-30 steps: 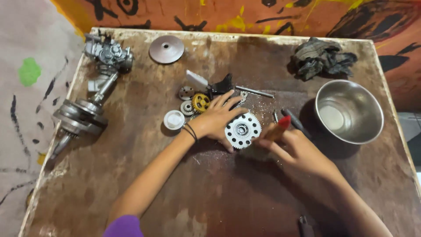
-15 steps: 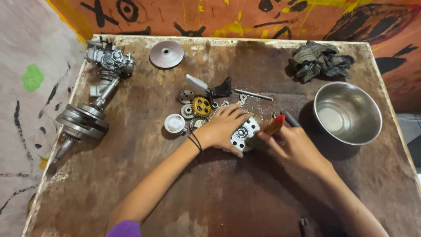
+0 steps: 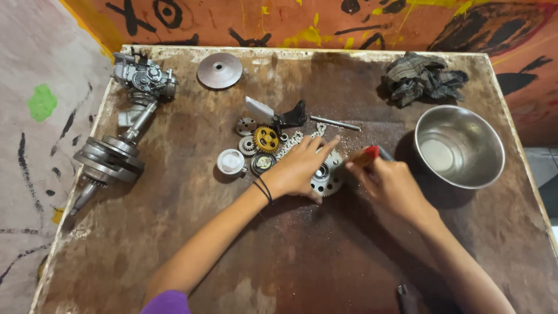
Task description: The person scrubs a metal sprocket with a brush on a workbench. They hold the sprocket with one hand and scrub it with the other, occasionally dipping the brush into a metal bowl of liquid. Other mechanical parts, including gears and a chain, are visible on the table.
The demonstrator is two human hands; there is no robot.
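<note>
— We're at a scuffed brown table [image 3: 290, 261] pushed into a corner, with orange painted walls behind it and grit scattered over the top.

— Our left hand [image 3: 299, 166] lies spread and flat over the silver toothed gear [image 3: 326, 177], fingers splayed, pinning it to the table near the middle. Our right hand [image 3: 390, 185] is closed around a red-handled tool [image 3: 367, 154], its tip hidden at the gear's right edge.

— What could go wrong, in our judgement?

— The tool could slip off the gear and jab our left fingers, since they sit just beside where it works. The gear might also skid on the grit if our palm eases off.

— And the small parts?

— The brass gear [image 3: 267, 138], the little steel gears [image 3: 248, 145] and the white cap [image 3: 231, 161] lie just left of our wrist; a sideways jerk could scatter them. The steel bowl [image 3: 460, 146] stands near our right hand, so a swinging elbow might knock it. The crankshaft [image 3: 110, 157], the round disc [image 3: 220, 70] and the rag [image 3: 424, 78] are well apart, out of harm's way.
</note>
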